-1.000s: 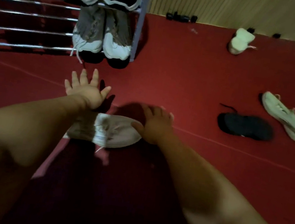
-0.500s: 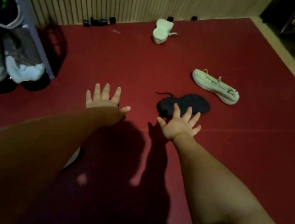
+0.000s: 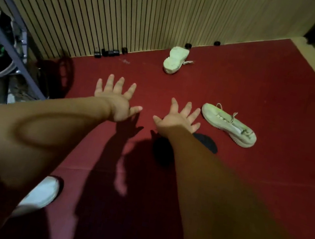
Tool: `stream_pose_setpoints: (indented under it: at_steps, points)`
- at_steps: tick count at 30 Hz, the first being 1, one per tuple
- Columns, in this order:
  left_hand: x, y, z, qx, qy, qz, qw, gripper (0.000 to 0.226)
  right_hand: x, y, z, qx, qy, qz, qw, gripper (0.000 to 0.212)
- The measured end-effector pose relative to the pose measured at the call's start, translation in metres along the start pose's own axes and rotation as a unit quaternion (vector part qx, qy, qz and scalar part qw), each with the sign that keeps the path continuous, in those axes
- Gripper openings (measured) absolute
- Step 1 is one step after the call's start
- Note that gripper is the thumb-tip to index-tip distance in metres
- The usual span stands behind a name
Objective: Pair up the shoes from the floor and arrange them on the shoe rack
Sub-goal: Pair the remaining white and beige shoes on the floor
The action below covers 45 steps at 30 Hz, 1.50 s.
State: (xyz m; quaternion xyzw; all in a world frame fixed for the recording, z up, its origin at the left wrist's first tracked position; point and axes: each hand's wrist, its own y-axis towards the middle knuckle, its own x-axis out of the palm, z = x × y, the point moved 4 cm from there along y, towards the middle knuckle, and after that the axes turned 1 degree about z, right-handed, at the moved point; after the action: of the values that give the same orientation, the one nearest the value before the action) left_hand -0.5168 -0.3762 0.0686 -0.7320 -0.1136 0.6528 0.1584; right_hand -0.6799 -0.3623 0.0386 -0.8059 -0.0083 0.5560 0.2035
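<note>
**Fig.** Head view, reach phase. Vs. 1 s ago, both hands have left the white shoe (image 3: 41,198), which now lies at the near edge of the floor (image 3: 281,98) under the L forearm. The view has swung off the shoe rack (image 3: 16,58) at the floor's left edge. L hand (image 3: 114,99) & R hand (image 3: 177,118): fingers spread, apart, holding nothing. Implication: white shoe not yet racked; next pair prob. being fetched. Pale green shoe (image 3: 228,125) lies just right of the R fingertips, untouched. Its likely mate (image 3: 174,61) lies sole-up at the far edge. Black shoe (image 3: 207,142) is partly hidden under the R wrist.
</note>
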Motion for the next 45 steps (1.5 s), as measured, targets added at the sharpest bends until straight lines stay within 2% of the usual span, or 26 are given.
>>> stream_pose_setpoints:
  at_steps: [6, 11, 18, 23, 28, 32, 36, 38, 40, 45]
  points:
    - [-0.079, 0.005, -0.002, 0.020, 0.012, -0.009, 1.000, 0.077, -0.085, 0.014, -0.011, 0.009, -0.022, -0.003, 1.000, 0.082]
    - [-0.092, 0.039, -0.025, 0.010, 0.008, -0.012, 1.000, 0.079, -0.113, 0.053, -0.028, 0.022, -0.028, -0.007, 0.999, 0.080]
    - [-0.049, 0.138, -0.028, -0.016, -0.111, -0.087, 0.990, 0.080, -0.091, 0.137, -0.045, 0.041, -0.039, -0.034, 0.998, 0.081]
    - [0.002, 0.228, -0.018, -0.007, -0.134, -0.130, 0.982, 0.085, -0.063, 0.234, -0.044, 0.062, -0.043, -0.047, 0.996, 0.085]
    - [0.064, 0.301, -0.011, -0.046, -0.178, -0.207, 0.961, 0.096, -0.023, 0.326, -0.048, 0.050, -0.044, -0.057, 0.996, 0.083]
    - [0.095, 0.340, -0.015, -0.077, -0.170, -0.247, 0.951, 0.108, 0.011, 0.391, -0.052, 0.048, -0.045, -0.070, 0.995, 0.080]
    - [0.103, 0.369, -0.015, -0.089, -0.208, -0.237, 0.945, 0.126, 0.025, 0.447, -0.067, 0.045, -0.028, -0.057, 0.997, 0.087]
    - [0.106, 0.379, -0.014, -0.090, -0.191, -0.227, 0.951, 0.133, 0.032, 0.470, -0.079, 0.053, -0.007, -0.070, 0.996, 0.089]
    - [0.110, 0.385, -0.015, -0.097, -0.189, -0.231, 0.949, 0.136, 0.039, 0.485, -0.087, 0.057, -0.034, -0.093, 0.993, 0.091]
    - [0.114, 0.385, -0.014, -0.092, -0.201, -0.244, 0.944, 0.133, 0.046, 0.486, -0.087, 0.098, 0.001, -0.024, 0.995, 0.070]
